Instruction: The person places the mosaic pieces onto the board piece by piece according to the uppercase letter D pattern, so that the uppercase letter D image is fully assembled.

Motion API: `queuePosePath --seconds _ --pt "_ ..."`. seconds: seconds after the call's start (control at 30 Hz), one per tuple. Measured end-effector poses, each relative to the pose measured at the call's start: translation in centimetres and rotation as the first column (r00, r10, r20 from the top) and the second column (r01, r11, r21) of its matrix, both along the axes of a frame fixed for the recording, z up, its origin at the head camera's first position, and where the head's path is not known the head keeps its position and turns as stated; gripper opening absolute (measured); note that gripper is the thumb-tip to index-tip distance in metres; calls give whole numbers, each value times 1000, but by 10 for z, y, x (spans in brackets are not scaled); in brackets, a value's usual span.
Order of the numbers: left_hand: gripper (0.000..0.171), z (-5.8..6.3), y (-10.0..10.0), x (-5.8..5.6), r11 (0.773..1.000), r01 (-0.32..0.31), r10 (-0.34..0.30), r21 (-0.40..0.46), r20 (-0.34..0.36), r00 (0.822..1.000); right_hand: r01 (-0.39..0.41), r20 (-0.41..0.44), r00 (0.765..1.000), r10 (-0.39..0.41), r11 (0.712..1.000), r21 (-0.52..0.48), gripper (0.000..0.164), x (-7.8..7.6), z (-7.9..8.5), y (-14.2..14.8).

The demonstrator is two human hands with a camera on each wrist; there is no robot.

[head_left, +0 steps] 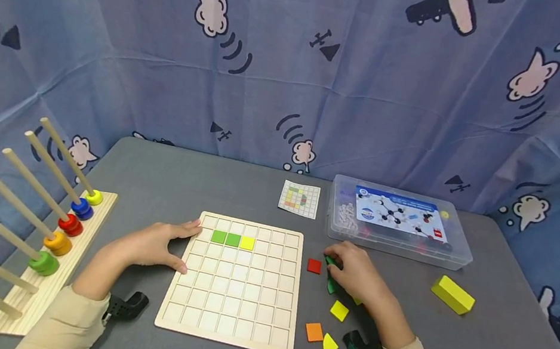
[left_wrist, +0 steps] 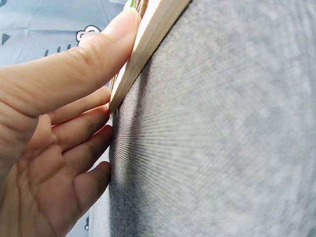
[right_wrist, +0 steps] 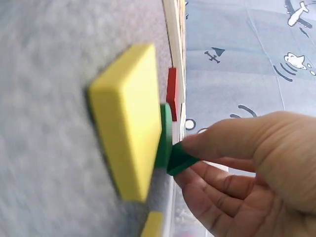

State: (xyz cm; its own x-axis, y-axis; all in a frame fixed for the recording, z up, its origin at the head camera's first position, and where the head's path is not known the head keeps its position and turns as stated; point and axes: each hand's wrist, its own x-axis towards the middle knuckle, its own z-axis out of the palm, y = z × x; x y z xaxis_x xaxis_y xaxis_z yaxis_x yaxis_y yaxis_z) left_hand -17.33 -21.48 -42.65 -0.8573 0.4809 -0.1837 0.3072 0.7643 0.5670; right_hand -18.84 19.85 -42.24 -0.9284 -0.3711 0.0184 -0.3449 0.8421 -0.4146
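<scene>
My left hand (head_left: 152, 245) rests against the left edge of a wooden grid board (head_left: 224, 326), its thumb and fingers spread along that side. Two green squares (head_left: 233, 240) and a yellow square (head_left: 247, 243) sit side by side in a row near the board's top. Right of the board, my right hand (head_left: 356, 271) pinches a dark green piece (right_wrist: 181, 159) between thumb and fingers; its full outline is partly covered. Another green piece (right_wrist: 165, 136) lies beside it, behind a yellow piece (right_wrist: 129, 118). A red square (head_left: 314, 266) lies just left of this hand.
An orange square (head_left: 314, 332) and a yellow rounded piece (head_left: 330, 346) lie nearer me. Behind stand a patterned card (head_left: 299, 199) and a clear plastic box (head_left: 394, 246). A yellow block (head_left: 453, 294) is at right, a wooden peg rack (head_left: 15, 310) with coloured rings at left.
</scene>
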Motion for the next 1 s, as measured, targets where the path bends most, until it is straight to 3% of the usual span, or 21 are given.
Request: queuePosePath --seconds 0.2,0.33,0.5,0.7,1.0 --pt "94 2 1 1 1000 3 -3 1 -2 1000 39 -17 999 -40 999 -8 23 1 4 5" --pt "93 3 1 1 1000 15 -15 -1 -15 1000 22 -19 1000 -23 997 -77 25 -1 4 12" --pt "92 4 1 1 1000 21 -21 -3 -22 1000 -18 40 999 28 976 -218 27 -3 3 20" --pt "93 5 0 1 1000 16 -17 -11 -19 1000 -46 126 987 97 931 -361 25 -3 3 19" --pt "93 3 1 0 1000 16 -16 -7 -8 1000 -39 199 971 134 907 -419 24 -1 8 15"
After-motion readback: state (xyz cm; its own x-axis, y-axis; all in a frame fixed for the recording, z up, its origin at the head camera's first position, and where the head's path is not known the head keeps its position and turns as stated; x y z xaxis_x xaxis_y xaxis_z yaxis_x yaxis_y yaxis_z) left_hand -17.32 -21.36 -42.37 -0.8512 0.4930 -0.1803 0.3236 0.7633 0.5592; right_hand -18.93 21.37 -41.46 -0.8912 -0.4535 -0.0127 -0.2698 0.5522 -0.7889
